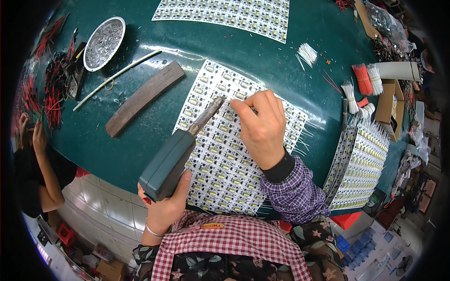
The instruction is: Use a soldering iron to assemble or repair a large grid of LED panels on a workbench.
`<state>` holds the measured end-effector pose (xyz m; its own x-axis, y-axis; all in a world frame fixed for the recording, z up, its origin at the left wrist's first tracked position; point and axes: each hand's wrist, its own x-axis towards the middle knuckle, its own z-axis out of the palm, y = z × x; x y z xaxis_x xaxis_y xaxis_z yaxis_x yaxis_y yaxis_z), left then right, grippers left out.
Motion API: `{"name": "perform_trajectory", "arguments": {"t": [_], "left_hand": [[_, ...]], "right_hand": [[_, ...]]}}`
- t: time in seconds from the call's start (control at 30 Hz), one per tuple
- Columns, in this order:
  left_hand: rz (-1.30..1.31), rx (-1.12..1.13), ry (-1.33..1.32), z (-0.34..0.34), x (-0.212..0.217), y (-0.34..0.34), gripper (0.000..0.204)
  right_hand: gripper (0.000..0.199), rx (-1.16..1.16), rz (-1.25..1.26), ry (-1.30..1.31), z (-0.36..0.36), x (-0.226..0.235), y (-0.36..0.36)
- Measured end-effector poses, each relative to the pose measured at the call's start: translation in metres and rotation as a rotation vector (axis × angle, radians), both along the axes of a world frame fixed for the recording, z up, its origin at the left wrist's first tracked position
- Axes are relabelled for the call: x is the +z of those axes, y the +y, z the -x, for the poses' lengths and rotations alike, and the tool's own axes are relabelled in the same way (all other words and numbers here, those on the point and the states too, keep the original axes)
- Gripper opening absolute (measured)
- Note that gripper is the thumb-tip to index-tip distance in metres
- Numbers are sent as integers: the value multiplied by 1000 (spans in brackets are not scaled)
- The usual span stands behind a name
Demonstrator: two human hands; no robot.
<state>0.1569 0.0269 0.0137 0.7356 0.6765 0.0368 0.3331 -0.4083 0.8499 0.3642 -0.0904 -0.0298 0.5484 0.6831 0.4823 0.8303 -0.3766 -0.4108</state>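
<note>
1. Head view: your left hand (164, 206) is closed around the dark green grip of a soldering iron (176, 154), fingers wrapped under it and thumb along its side. The iron slants up and to the right, and its brownish tip meets the circuit board panel (220, 159) just beside your right fingertips.
2. Your right hand (262, 126) lies palm down on that panel, thumb and forefinger pinched together close to the iron's tip. They seem to hold a thin white wire, but it is too small to tell for sure.
3. The panel is a white sheet of many small boards in rows, lying flat on the dark green table (290, 42) straight in front of you, with thin white wire ends sticking out along its right edge.
4. A second such panel (234, 11) lies at the far edge of the table, well apart from the first, and a stack of boards (361, 164) stands to your right.
5. To the left lie a long brown strip (143, 96), a pale thin stick (117, 75) and a round metal bowl (104, 43) of grey bits.
6. Bundles of white and red wires (363, 77) sit to the far right, near a cardboard box (389, 105).
7. Another person's arm (44, 168) shows at the left edge.
</note>
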Motion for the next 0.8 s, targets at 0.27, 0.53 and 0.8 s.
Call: {"name": "perform_trajectory", "arguments": {"t": [0.27, 0.53, 0.8], "left_hand": [[91, 22, 28, -3, 5, -2, 17], [-15, 18, 42, 2, 7, -3, 19], [212, 110, 21, 4, 14, -5, 25]], "right_hand": [[20, 2, -8, -5, 0, -1, 0], [19, -1, -5, -3, 1, 0, 0], [19, 8, -12, -12, 1, 1, 1]]}}
